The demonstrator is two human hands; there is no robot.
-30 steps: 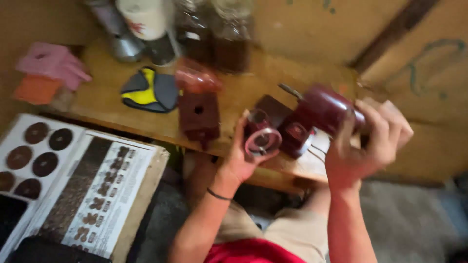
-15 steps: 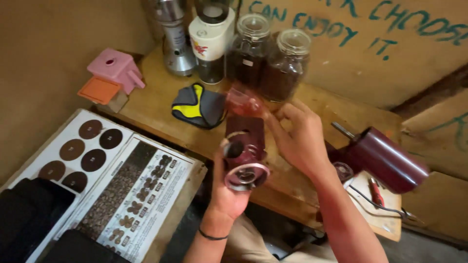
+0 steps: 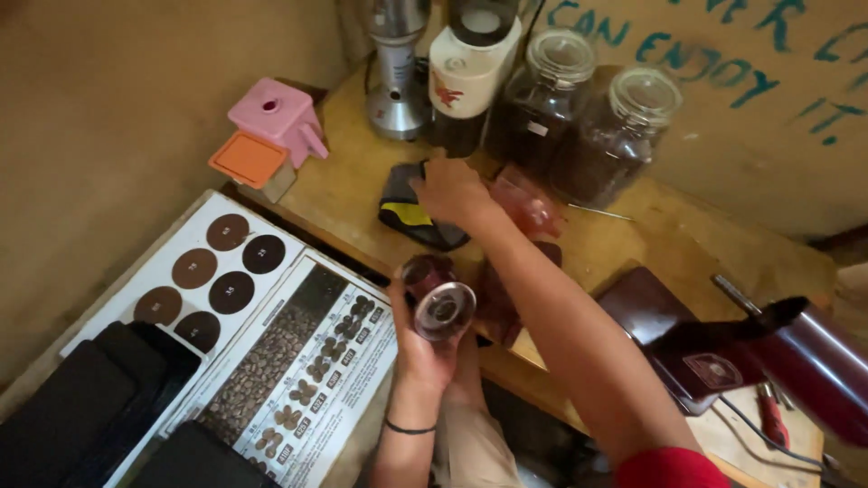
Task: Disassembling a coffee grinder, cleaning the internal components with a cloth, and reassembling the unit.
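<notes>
My left hand (image 3: 418, 348), a dark band on its wrist, holds a dark red cylinder (image 3: 438, 296) in front of the wooden table edge, its shiny metal end facing up. My right hand (image 3: 452, 192) reaches across the wooden table (image 3: 633, 242) from a red sleeve. Its fingers close over the upper edge of a black and yellow cloth (image 3: 411, 220) lying on the table. A crumpled pink plastic bag (image 3: 529, 206) lies just right of that hand.
At the back stand a metal grinder (image 3: 396, 68), a white appliance (image 3: 470, 68) and two glass jars of dark beans (image 3: 542, 99) (image 3: 617, 136). A pink box (image 3: 276, 116) sits far left. A dark red machine (image 3: 796, 357) is at right. Printed bean charts (image 3: 298, 357) lie lower left.
My right hand left the cylinder and moved up-left onto the black and yellow cloth. My left hand still holds the cylinder. The view shifted, showing more of the table's right side.
</notes>
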